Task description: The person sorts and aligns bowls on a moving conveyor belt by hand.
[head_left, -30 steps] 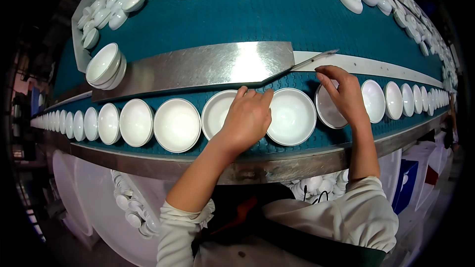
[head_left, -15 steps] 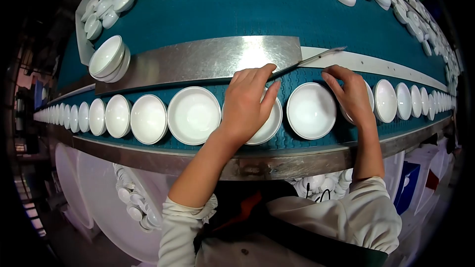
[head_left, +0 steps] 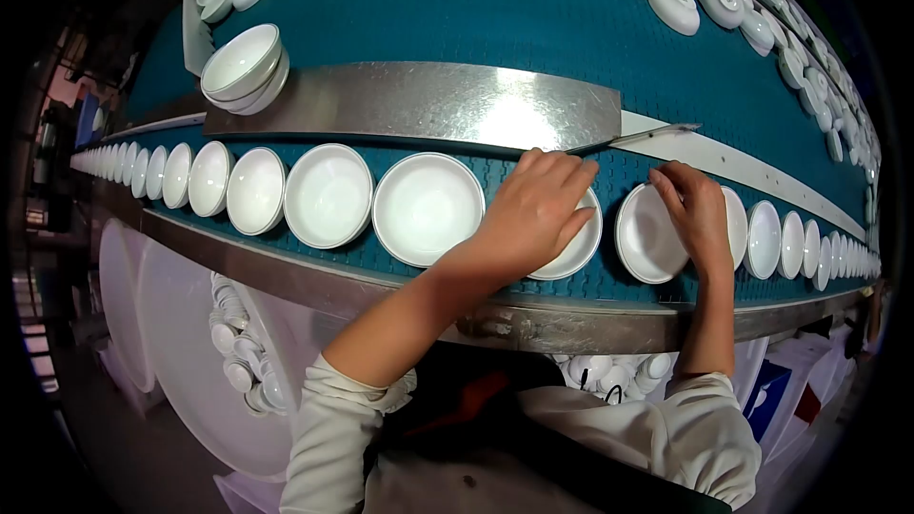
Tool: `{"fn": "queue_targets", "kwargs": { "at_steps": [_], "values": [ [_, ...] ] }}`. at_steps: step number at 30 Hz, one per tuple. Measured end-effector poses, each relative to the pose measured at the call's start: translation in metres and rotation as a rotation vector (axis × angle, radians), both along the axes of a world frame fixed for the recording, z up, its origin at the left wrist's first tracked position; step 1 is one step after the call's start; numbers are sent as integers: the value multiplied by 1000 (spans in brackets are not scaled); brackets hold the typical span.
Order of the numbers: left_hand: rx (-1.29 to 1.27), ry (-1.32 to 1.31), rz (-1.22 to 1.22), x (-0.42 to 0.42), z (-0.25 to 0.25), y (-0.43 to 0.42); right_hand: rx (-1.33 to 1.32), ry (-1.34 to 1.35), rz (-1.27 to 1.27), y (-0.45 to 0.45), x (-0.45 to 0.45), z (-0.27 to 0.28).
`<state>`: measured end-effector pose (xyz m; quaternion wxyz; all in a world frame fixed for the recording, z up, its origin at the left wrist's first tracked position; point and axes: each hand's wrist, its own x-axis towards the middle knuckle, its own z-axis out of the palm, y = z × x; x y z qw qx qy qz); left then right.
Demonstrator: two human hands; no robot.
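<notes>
A long row of white bowls lies along the narrow teal belt. My left hand is over one white bowl, its fingers bent at the far rim and its thumb apart over the inside. To the right, my right hand has its thumb and forefinger close together at the far rim of another bowl. An uncovered bowl sits just left of my left hand. The undersides of both hands' fingers are partly hidden.
Behind the row runs a metal plate with a stack of bowls at its left end. A thin strip juts from its right end. More bowls lie on the wide belt. Below stands a white tub with bowls.
The view has turned and shifted. My left hand has moved right over the bowls, its fingers less stretched than half a second ago. My right hand's fingertips have come down to a bowl rim.
</notes>
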<state>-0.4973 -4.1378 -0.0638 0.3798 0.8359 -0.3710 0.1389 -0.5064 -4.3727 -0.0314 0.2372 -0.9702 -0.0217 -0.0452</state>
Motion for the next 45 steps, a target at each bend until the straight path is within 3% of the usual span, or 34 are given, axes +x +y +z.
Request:
{"fn": "queue_targets", "kwargs": {
  "at_steps": [1, 4, 12, 15, 17, 21, 26, 32, 34, 37, 42, 45],
  "values": [
    [-12, -7, -42, 0, -1, -9, 24, 111, -35, -4, 0, 3],
    [105, 107, -108, -9, -8, -36, 131, 37, 46, -16, -3, -5],
    [218, 83, 55, -13, -17, -71, 173, -79, -48, -66, -4, -11],
    [133, 35, 167, -7, -16, -86, 136, -94, -55, -85, -4, -10],
    [-53, -31, 127, -6, -12, -97, 128, -82, -66, -95, -7, -6],
    [-94, -53, 30, -12, -13, -123, 52, -31, -15, -118, -10, -4],
    [7, 57, -38, -18, -15, -150, 85, 147, 1, -135, -16, 7],
    [330, 163, 70, -22, -17, -178, 158, -77, -4, -170, -16, -6],
    [243, 112, 149, -24, -17, -185, 172, -72, -78, -177, -18, -3],
    [138, 76, 172, -20, -15, -188, 72, -141, 2, -198, -18, -11],
    [16, 42, 85, -23, 4, -209, -51, 85, -47, -212, -23, 4],
    [-3, 27, -30, -26, 4, -224, 69, 105, -20, -223, -26, 4]
  ]
}}
